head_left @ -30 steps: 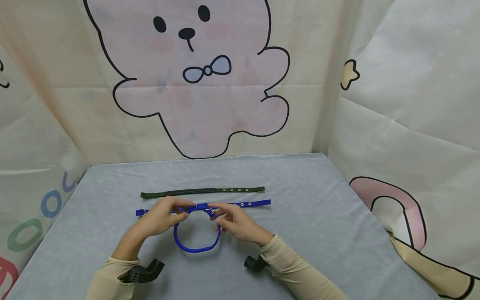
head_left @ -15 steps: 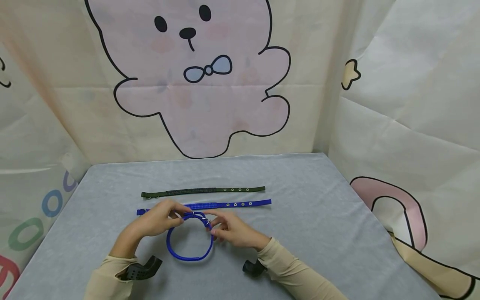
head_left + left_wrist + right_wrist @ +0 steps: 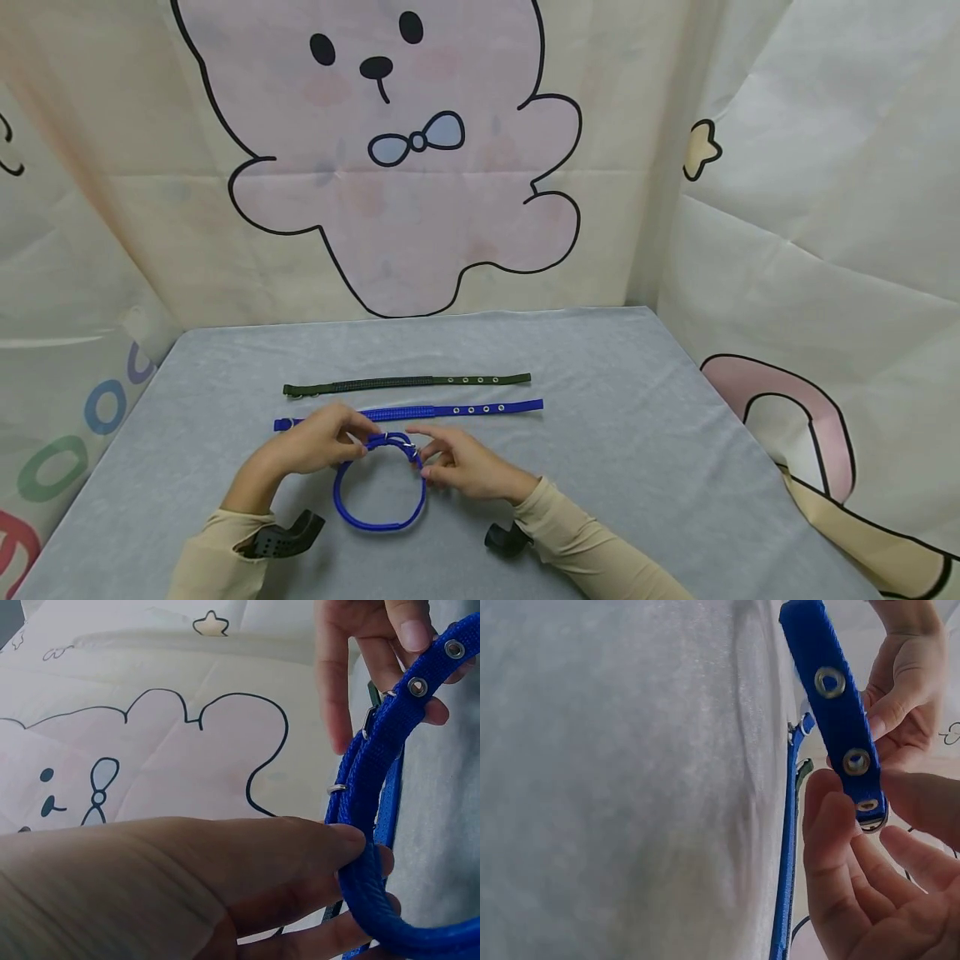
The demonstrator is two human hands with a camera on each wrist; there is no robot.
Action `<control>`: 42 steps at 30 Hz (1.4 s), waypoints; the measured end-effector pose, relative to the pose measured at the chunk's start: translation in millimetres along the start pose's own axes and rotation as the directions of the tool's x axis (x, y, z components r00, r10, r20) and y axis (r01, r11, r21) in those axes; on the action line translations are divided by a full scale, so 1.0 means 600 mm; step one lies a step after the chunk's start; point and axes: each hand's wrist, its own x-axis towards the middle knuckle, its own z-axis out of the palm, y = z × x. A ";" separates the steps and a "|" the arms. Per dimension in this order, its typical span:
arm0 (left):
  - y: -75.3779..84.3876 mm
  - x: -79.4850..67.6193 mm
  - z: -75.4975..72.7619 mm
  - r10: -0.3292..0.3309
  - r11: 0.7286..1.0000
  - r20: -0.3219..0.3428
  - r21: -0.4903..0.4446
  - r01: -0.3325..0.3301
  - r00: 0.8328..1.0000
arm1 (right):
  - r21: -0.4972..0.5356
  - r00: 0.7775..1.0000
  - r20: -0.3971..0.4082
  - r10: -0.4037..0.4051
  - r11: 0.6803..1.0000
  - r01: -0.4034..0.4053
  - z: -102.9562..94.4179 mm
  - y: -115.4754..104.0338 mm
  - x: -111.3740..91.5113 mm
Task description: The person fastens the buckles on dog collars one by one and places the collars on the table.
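A blue pet collar (image 3: 379, 527) is formed into a ring between my hands, over the front middle of the table. My left hand (image 3: 322, 439) pinches its upper left side, the thumb lying along the strap in the left wrist view. At the upper right, my right hand (image 3: 472, 465) holds the strap between thumb and fingers beside the metal buckle (image 3: 410, 448). Metal eyelets (image 3: 829, 682) line the strap in the right wrist view. Behind the ring, a second blue collar (image 3: 465, 409) lies straight, its left part partly hidden by my left hand.
A dark green collar (image 3: 382, 383) lies flat behind the straight blue one, also with eyelets. Grey cloth covers the table (image 3: 637, 467). Printed curtains (image 3: 615, 208) stand at the back and both sides.
The ringed collar has come down toward me and slightly left, away from the straight blue collar, whose middle now shows. Both hands have shifted slightly with it and keep their hold.
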 end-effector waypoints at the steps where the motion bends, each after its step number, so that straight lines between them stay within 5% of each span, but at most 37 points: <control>1: -0.001 0.000 0.001 -0.009 1.000 0.005 -0.010 0.009 1.000 | -0.005 1.000 -0.004 0.001 1.000 -0.001 0.001 0.000 0.001; 24: -0.012 0.000 0.009 -0.112 0.993 0.065 -0.020 0.114 0.991 | -0.056 0.998 0.029 0.064 0.996 -0.062 0.010 0.007 0.003; 42: -0.018 -0.002 0.009 -0.163 0.986 0.028 0.049 0.161 0.986 | -0.021 0.994 0.061 0.090 0.996 -0.089 0.013 0.009 0.003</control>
